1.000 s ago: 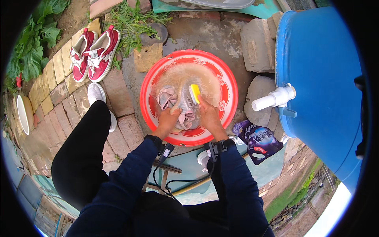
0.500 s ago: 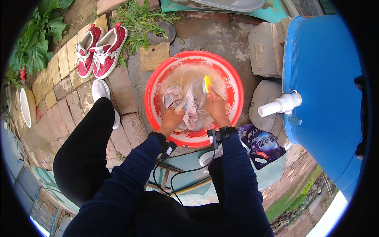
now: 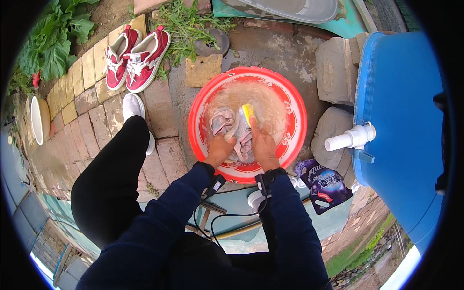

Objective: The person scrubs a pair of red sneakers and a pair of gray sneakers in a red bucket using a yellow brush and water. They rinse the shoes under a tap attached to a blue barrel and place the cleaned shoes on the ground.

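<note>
A red-and-white round basin (image 3: 298, 118) with cloudy, foamy water stands on the ground before me. In it lies a wet grey-and-pink fabric item (image 3: 223, 120), crumpled and partly under water; its exact kind I cannot make out. My left hand (image 3: 221, 147) is closed on its near left part. Gripped in my right hand (image 3: 262, 145) is a yellow scrubbing brush (image 3: 248, 114) with pale bristles, tilted against the item's right side. The bristle tips are partly hidden where they meet the fabric.
Red sneakers (image 3: 140, 63) stand on the brick paving at the upper left. A big blue tank (image 3: 406, 111) with a white spout (image 3: 350, 137) rises at the right, near stone blocks (image 3: 333, 71). A dark purple detergent pouch (image 3: 325, 187) lies right of the basin.
My right hand has brought the brush left and down, from the water at the item's right onto the fabric. My left hand keeps its hold. The whole view has shifted slightly.
</note>
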A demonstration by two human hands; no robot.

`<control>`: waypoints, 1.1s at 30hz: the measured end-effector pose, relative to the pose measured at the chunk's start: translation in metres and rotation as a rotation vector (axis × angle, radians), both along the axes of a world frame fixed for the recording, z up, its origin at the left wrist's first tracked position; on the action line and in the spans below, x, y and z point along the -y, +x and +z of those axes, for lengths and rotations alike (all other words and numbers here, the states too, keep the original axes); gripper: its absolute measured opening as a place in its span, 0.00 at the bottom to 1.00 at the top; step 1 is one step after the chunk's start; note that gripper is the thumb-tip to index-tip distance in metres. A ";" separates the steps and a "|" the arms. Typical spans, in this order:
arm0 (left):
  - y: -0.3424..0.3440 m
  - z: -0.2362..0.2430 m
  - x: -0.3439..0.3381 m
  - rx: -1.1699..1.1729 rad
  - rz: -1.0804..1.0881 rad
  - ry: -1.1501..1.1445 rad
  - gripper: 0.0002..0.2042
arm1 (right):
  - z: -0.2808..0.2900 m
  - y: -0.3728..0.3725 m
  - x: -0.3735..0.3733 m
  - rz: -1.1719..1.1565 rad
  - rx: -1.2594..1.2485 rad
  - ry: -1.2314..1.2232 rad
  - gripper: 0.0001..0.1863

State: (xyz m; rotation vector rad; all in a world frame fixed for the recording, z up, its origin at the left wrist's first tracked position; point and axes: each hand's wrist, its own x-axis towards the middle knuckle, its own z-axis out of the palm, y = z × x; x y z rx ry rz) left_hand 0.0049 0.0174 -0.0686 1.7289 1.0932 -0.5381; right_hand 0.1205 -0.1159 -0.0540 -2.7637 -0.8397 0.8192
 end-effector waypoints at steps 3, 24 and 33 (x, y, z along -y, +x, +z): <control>0.002 0.002 0.000 -0.049 0.036 -0.040 0.27 | 0.001 -0.006 -0.009 -0.069 0.032 0.041 0.34; -0.005 -0.008 -0.006 0.044 -0.159 0.032 0.26 | -0.001 -0.040 0.032 -0.226 0.015 0.070 0.26; -0.009 -0.017 -0.005 0.052 -0.212 0.088 0.23 | 0.020 -0.037 0.023 -0.175 -0.145 0.285 0.30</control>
